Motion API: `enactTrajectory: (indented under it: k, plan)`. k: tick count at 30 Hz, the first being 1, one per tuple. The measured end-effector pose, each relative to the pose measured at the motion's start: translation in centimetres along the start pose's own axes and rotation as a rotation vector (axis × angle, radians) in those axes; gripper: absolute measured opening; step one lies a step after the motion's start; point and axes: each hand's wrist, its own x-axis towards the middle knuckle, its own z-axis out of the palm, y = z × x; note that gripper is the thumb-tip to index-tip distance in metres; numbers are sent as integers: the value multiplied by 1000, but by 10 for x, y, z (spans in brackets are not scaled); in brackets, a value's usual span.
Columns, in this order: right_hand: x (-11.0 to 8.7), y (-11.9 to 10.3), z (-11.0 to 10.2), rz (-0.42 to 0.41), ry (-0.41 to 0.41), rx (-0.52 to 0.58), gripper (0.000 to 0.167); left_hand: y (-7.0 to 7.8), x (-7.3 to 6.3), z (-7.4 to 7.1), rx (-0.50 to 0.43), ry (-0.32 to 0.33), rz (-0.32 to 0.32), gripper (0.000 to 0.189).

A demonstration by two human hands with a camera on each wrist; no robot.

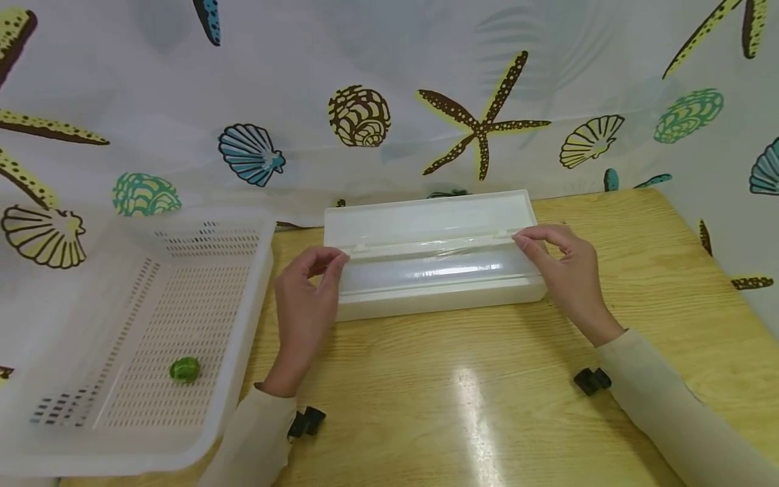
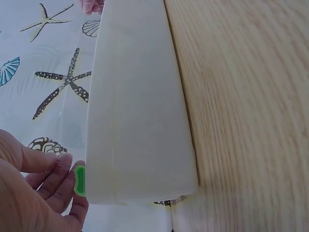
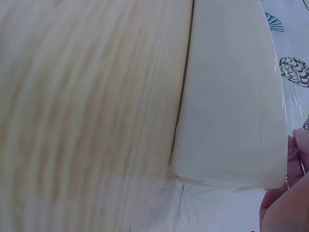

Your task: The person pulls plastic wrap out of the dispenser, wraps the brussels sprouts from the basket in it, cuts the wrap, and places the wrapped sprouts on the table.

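Note:
A long white cling film dispenser lies on the table with its lid raised at the back. Inside is a roll of clear cling film, its sheet drawn up a little and shining. At the dispenser's left end my left hand pinches one corner of the film between thumb and finger. My right hand pinches the opposite corner at the right end. Seen from the left wrist, a green tab sticks out of the dispenser beside the left fingers. In the right wrist view the right hand is partly cut off.
To the left stands a white perforated plastic basket holding a small round green item. The wooden table runs in front of the dispenser. A curtain printed with shells and starfish hangs behind and at the right.

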Motion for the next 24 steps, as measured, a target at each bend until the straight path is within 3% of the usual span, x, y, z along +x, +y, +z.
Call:
enactTrajectory:
  k: [11,24]
  plan:
    - [0,-9,0,9,-11,28,18,-2,1,0,-26,-52,119,3]
    - [-1,-11,2,-35,-47,21,19,-2,0,2,-36,-64,136,9]
